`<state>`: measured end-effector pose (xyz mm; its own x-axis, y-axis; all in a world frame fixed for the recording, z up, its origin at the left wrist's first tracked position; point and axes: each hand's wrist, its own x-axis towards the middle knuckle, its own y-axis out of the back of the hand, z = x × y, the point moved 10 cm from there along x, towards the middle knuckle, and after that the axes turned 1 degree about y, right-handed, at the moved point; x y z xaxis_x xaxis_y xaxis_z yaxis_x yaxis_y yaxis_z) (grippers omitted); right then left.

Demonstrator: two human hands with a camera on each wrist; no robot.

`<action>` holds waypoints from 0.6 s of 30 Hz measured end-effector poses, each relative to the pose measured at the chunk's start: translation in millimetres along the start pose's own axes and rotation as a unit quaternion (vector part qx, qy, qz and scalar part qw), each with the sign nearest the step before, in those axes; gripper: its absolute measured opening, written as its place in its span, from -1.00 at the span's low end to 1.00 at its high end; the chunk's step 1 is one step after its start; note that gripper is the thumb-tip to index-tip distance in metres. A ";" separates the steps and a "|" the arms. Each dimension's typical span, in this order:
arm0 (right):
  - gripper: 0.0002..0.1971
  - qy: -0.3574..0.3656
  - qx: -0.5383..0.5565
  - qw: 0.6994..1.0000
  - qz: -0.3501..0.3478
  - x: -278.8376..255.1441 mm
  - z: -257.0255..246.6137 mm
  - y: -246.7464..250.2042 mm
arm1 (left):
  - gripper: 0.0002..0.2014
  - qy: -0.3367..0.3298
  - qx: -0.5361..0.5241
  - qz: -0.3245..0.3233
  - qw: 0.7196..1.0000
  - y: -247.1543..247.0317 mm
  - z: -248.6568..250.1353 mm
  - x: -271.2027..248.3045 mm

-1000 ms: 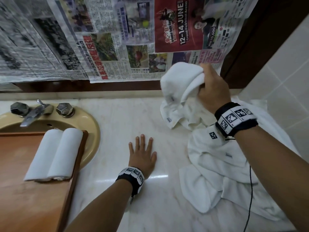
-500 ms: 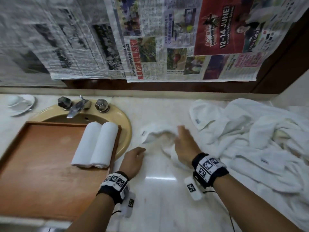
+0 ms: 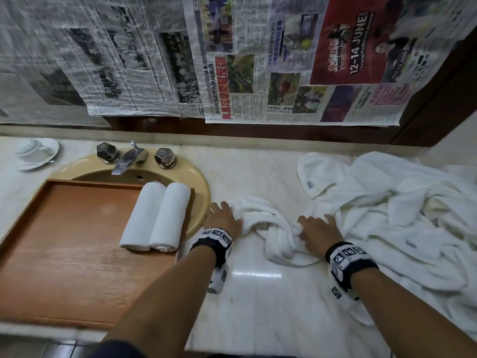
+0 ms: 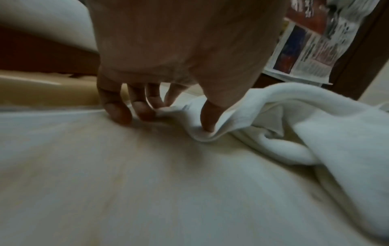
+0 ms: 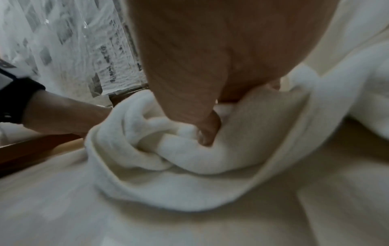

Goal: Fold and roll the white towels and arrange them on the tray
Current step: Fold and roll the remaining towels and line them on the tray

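Note:
A crumpled white towel [image 3: 268, 223] [image 5: 189, 158] lies on the marble counter [image 3: 258, 293] between my hands. My left hand [image 3: 222, 215] [image 4: 164, 116] rests on its left end, fingers spread on the counter and thumb pressing into a fold [image 4: 294, 124]. My right hand [image 3: 317, 226] [image 5: 208, 133] grips its right end, thumb dug into the bunched cloth. Two rolled white towels [image 3: 157, 215] lie side by side at the right end of the wooden tray [image 3: 64, 241].
A heap of loose white towels [image 3: 387, 215] covers the counter's right side. The tray sits over a beige sink [image 3: 198, 192] with a metal tap [image 3: 129, 158]. A cup and saucer [image 3: 33, 151] stand far left. Newspaper [image 3: 232, 60] hangs on the wall.
My right hand brought the towel down from near the wall onto the counter. My left hand moved from lying flat on bare marble to the towel's left end.

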<state>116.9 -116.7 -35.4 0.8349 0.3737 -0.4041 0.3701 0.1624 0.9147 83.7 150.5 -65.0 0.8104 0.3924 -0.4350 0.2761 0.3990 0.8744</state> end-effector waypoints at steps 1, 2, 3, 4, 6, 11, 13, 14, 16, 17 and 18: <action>-0.70 -0.022 0.057 0.998 0.013 -1.0 0.3 4.9 | -0.23 0.002 -0.008 -0.011 1.000 -2.1 -1.3 2.1; -0.78 -0.049 0.127 0.990 0.038 -2.6 0.2 12.0 | -0.26 0.000 -0.023 -0.020 1.000 -4.7 -3.4 5.0; -0.84 -0.074 0.193 0.976 0.074 -5.4 -0.6 20.1 | -0.32 -0.006 -0.040 -0.027 0.999 -5.5 -5.8 8.1; -0.88 -0.090 0.248 0.957 0.116 -10.3 -4.6 30.9 | -0.40 -0.012 -0.059 -0.029 0.998 -4.3 -8.5 10.3; -0.88 -0.088 0.321 0.930 0.155 -24.8 -25.9 47.1 | -0.55 -0.007 -0.136 -0.017 0.990 7.5 -15.9 9.8; -0.78 -0.015 0.376 0.926 -0.018 -49.5 -87.3 22.5 | -0.65 -0.058 -0.296 0.122 0.946 84.6 -18.3 -10.9; -0.56 -0.010 0.418 0.908 -0.010 -44.6 -85.1 29.6 | -0.89 -0.133 -0.343 0.149 0.918 114.1 -5.5 -26.3; -0.44 -0.017 0.453 0.891 0.032 -40.5 -78.2 43.9 | -0.91 -0.173 -0.354 0.143 0.908 124.4 3.9 -35.5; -0.26 0.014 0.497 0.859 0.123 -32.7 -68.7 82.9 | -0.90 -0.244 -0.366 0.099 0.893 138.4 26.8 -54.8; -0.22 0.054 0.492 0.856 0.151 -29.9 -70.8 103.2 | -0.90 -0.274 -0.368 0.078 0.885 144.8 37.7 -64.1; -0.23 0.101 0.476 0.857 0.170 -28.3 -75.9 120.9 | -0.90 -0.295 -0.375 0.061 0.877 152.0 47.2 -73.6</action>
<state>107.1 -38.3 86.8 0.9081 0.4184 -0.0176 0.3649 -0.7700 0.5234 90.4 143.2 110.1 0.9976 0.0612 0.0320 -0.0690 0.9032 0.4237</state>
